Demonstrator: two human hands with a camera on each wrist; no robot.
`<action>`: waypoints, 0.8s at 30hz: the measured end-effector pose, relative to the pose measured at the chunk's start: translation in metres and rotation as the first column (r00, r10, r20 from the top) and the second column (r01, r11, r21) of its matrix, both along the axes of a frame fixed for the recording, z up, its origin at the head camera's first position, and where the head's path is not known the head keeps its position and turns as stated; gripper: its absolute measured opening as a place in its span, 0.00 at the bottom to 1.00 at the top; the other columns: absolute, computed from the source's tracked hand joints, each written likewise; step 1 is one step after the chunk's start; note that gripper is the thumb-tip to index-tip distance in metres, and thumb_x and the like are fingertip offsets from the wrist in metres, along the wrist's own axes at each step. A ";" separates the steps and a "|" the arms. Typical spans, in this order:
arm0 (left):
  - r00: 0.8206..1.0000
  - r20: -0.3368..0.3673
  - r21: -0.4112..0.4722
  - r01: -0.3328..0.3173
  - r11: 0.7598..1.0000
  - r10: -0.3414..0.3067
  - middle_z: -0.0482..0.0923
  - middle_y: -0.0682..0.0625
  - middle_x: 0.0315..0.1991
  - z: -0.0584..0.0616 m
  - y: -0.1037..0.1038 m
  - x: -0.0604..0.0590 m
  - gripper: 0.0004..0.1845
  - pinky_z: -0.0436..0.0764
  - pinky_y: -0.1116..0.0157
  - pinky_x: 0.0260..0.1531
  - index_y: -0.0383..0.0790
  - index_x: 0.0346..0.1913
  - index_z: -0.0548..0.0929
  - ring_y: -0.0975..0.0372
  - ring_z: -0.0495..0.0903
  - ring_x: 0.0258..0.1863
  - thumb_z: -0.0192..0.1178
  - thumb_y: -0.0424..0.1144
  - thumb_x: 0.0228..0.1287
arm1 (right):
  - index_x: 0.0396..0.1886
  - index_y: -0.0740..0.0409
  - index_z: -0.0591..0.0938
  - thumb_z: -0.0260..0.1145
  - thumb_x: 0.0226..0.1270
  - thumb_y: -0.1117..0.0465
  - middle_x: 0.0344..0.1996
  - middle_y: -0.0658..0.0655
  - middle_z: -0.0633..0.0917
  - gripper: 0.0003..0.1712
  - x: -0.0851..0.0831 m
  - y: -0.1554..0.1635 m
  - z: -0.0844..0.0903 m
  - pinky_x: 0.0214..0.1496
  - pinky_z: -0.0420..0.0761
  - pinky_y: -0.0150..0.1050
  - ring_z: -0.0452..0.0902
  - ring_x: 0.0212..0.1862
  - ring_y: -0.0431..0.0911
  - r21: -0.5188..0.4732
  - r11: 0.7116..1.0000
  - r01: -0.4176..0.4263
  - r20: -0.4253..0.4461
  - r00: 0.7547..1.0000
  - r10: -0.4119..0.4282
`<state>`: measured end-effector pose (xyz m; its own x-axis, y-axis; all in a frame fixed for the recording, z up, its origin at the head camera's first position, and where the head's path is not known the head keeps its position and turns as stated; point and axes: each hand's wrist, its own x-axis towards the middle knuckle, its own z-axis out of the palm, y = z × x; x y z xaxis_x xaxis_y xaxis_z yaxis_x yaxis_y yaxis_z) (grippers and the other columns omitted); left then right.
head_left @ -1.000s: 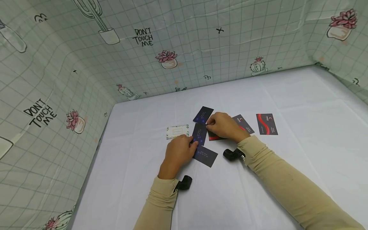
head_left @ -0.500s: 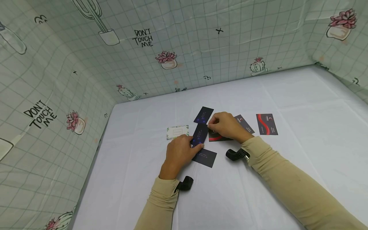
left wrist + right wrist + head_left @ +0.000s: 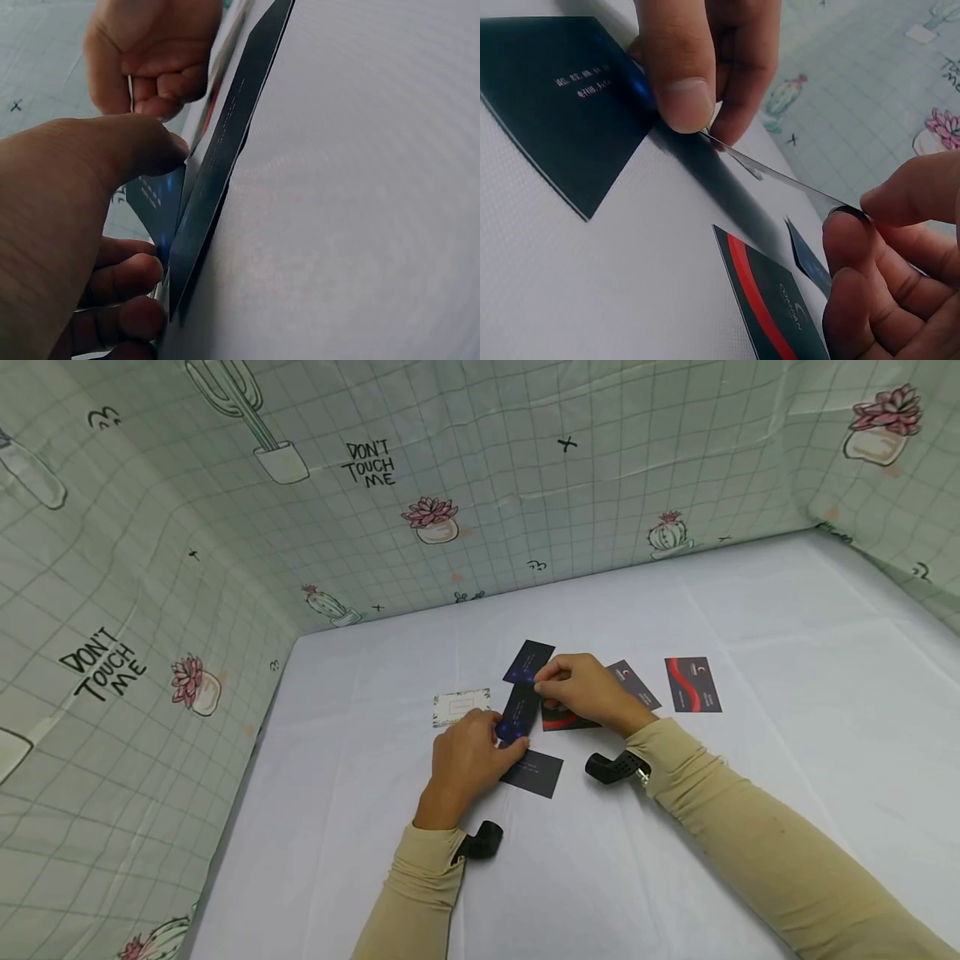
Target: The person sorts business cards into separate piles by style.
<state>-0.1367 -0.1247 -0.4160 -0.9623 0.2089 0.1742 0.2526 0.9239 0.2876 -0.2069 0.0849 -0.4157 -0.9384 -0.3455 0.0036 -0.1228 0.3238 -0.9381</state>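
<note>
My left hand [image 3: 465, 764] holds a dark blue business card [image 3: 519, 710] near its lower end, thumb at one edge and fingers at the other. With thumb and index finger, my right hand [image 3: 588, 689] pinches the card's upper right corner. Seen from the right wrist, the card [image 3: 795, 180] is nearly edge-on above the white cloth, stretched between both hands. A dark business card [image 3: 536, 772] lies just below it, partly behind my left thumb. Beyond its top end lies another dark blue business card [image 3: 529, 660].
Black-and-red business cards lie to the right: one [image 3: 636, 683] partly behind my right hand, one [image 3: 566, 720] under it, and one [image 3: 693, 685] apart. A white card with a leafy border [image 3: 461, 705] is at left. Printed cloth walls [image 3: 495, 468] stand behind the white table [image 3: 360, 760].
My left thumb has shifted right along the held card's lower end. My right hand moved slightly right, then back left, with its fingertips at the card's corner. The other cards stay nearly in place.
</note>
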 end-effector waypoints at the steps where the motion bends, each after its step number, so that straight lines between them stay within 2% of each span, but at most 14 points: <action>1: 1.000 0.000 0.008 -0.002 1.000 0.002 0.74 0.55 0.28 -0.001 0.000 0.000 0.25 0.70 0.66 0.20 0.39 0.46 0.86 0.66 0.72 0.22 0.67 0.59 0.59 | 0.47 0.61 0.85 0.64 0.72 0.61 0.33 0.57 0.87 0.10 0.000 0.000 0.000 0.38 0.82 0.41 0.83 0.36 0.49 0.001 1.000 0.000 -0.002 1.000 0.000; 11: 0.999 -0.049 0.094 0.008 0.996 -0.004 0.72 0.52 0.34 -0.005 -0.004 -0.003 0.26 0.70 0.64 0.20 0.41 0.53 0.86 0.63 0.70 0.24 0.66 0.56 0.59 | 0.55 0.60 0.84 0.57 0.72 0.64 0.29 0.57 0.86 0.16 0.002 -0.001 0.000 0.38 0.81 0.42 0.82 0.34 0.50 -0.018 0.999 0.033 0.001 0.999 -0.033; 15: 0.998 -0.068 0.121 -0.009 0.993 0.017 0.71 0.51 0.38 -0.007 -0.004 -0.004 0.26 0.68 0.64 0.21 0.44 0.58 0.84 0.62 0.67 0.27 0.64 0.55 0.61 | 0.56 0.61 0.84 0.57 0.72 0.65 0.31 0.59 0.86 0.17 0.001 0.000 0.000 0.38 0.82 0.41 0.82 0.34 0.50 -0.063 0.996 0.065 0.019 0.998 -0.064; 19: 0.994 -0.107 0.167 -0.010 0.986 0.028 0.70 0.51 0.37 -0.007 -0.005 -0.004 0.26 0.67 0.64 0.20 0.44 0.60 0.84 0.62 0.67 0.26 0.63 0.54 0.64 | 0.57 0.62 0.83 0.58 0.70 0.65 0.32 0.60 0.86 0.18 0.001 0.001 0.000 0.38 0.83 0.40 0.82 0.33 0.49 -0.127 0.987 0.099 0.053 0.994 -0.093; 24: 0.991 -0.133 0.206 -0.001 0.979 0.029 0.75 0.50 0.38 -0.006 -0.005 -0.005 0.25 0.71 0.62 0.23 0.39 0.60 0.83 0.61 0.72 0.29 0.62 0.50 0.66 | 0.59 0.61 0.81 0.58 0.69 0.64 0.34 0.63 0.86 0.20 0.002 0.001 0.000 0.39 0.84 0.40 0.83 0.34 0.50 -0.188 0.977 0.103 0.104 0.991 -0.084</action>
